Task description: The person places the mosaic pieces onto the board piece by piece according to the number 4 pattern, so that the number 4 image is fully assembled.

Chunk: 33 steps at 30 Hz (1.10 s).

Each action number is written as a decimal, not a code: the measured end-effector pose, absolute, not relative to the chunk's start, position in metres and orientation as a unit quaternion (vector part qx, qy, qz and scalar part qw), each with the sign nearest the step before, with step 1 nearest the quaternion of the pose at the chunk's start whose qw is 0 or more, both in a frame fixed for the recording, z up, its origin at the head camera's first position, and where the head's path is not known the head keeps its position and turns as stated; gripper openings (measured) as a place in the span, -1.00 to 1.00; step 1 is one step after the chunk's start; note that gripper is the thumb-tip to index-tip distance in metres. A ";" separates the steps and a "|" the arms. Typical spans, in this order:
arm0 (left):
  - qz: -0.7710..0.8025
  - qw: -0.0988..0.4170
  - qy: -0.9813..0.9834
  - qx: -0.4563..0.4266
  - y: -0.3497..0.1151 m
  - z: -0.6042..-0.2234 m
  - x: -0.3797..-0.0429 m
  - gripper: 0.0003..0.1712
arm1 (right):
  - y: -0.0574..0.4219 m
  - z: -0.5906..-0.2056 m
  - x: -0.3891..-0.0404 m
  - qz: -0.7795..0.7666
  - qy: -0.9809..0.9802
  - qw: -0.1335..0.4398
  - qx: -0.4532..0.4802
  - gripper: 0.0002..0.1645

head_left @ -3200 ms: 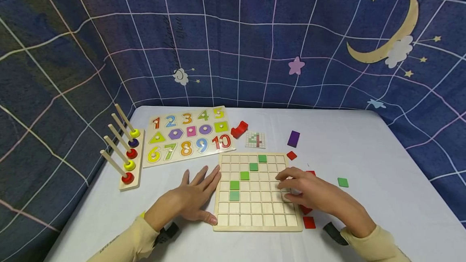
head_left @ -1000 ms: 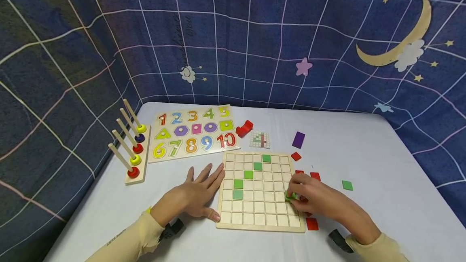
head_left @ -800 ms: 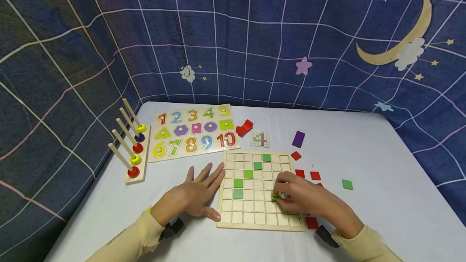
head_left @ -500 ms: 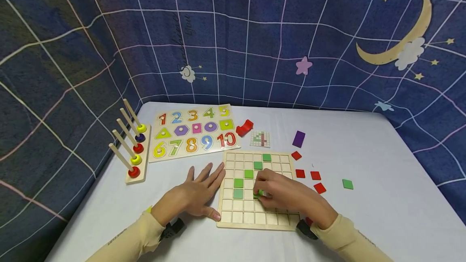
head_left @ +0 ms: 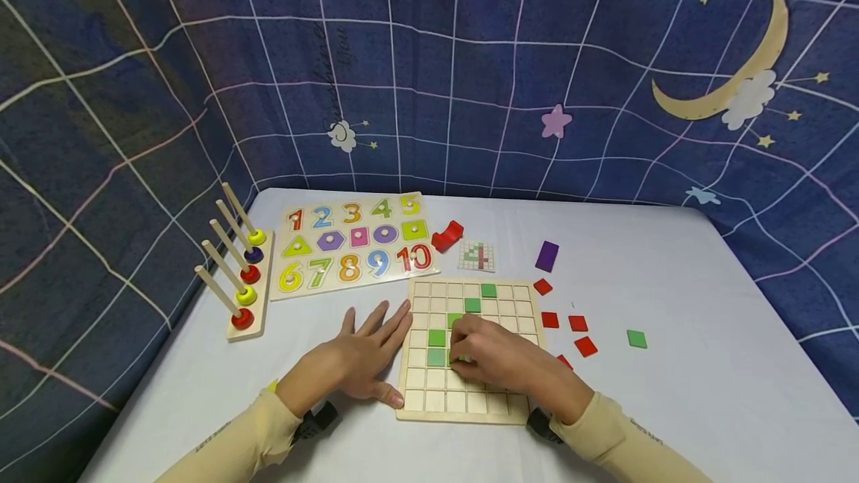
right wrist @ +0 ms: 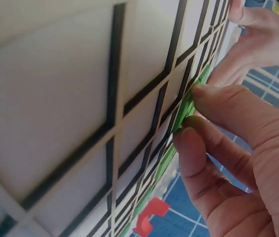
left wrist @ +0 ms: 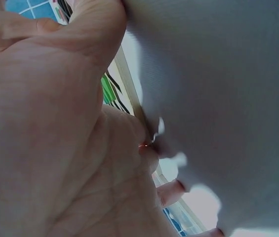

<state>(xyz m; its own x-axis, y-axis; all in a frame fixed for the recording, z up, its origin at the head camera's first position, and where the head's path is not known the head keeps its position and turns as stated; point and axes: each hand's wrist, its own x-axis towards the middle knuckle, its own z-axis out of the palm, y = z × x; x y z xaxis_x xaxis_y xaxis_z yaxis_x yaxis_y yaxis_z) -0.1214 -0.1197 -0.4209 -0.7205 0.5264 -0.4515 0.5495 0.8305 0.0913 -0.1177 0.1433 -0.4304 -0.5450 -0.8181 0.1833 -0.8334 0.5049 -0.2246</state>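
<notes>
A wooden grid board (head_left: 432, 399) lies on the white table, with several green tiles (head_left: 437, 338) set in a stepped diagonal. My right hand (head_left: 499, 352) is over the board's middle-left, pinching a square green tile (right wrist: 184, 109) between thumb and fingers. That tile is low against the grid, just right of the lowest green one; whether it lies fully in its cell cannot be seen. My left hand (head_left: 352, 367) rests spread on the table, thumb and fingertips touching the board's left edge. The left wrist view shows mostly its palm (left wrist: 55, 113).
Several red tiles (head_left: 586, 346) and one loose green tile (head_left: 637, 339) lie right of the board. Behind it are a small pattern card (head_left: 477, 256), a red curved block (head_left: 447, 236) and a purple block (head_left: 546, 256). A number puzzle (head_left: 356, 241) and peg stand (head_left: 247, 319) sit left.
My right hand picked up a green tile at the board's right edge and has carried it leftward across the board to beside the lowest green tile. My left hand has stayed in place.
</notes>
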 end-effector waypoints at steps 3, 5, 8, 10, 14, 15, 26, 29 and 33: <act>-0.023 0.241 0.927 0.287 -0.120 -0.422 -0.122 0.52 | 0.142 -0.430 -0.116 0.126 -0.868 0.038 0.479 -0.84; -0.024 0.242 0.927 0.285 -0.119 -0.423 -0.122 0.52 | 0.142 -0.430 -0.116 0.117 -0.869 0.042 0.478 -0.85; -0.026 0.242 0.927 0.284 -0.119 -0.424 -0.123 0.52 | 0.141 -0.430 -0.114 0.107 -0.870 0.052 0.479 -0.86; -0.028 0.241 0.927 0.284 -0.120 -0.422 -0.122 0.52 | 0.141 -0.429 -0.114 0.103 -0.869 0.059 0.481 -0.86; -0.031 0.241 0.928 0.283 -0.120 -0.421 -0.121 0.53 | 0.141 -0.429 -0.113 0.110 -0.867 0.063 0.482 -0.86; -0.031 0.241 0.928 0.282 -0.120 -0.421 -0.121 0.52 | 0.141 -0.429 -0.112 0.113 -0.867 0.060 0.481 -0.86; -0.039 0.233 0.929 0.286 -0.120 -0.423 -0.121 0.52 | 0.159 -0.412 -0.109 0.159 -0.873 -0.039 0.459 -0.89; -0.041 0.234 0.929 0.285 -0.119 -0.423 -0.122 0.52 | 0.172 -0.405 -0.109 0.159 -0.877 -0.041 0.452 -0.86; -0.037 0.238 0.928 0.285 -0.119 -0.423 -0.122 0.52 | 0.189 -0.400 -0.107 0.158 -0.888 -0.039 0.430 -0.82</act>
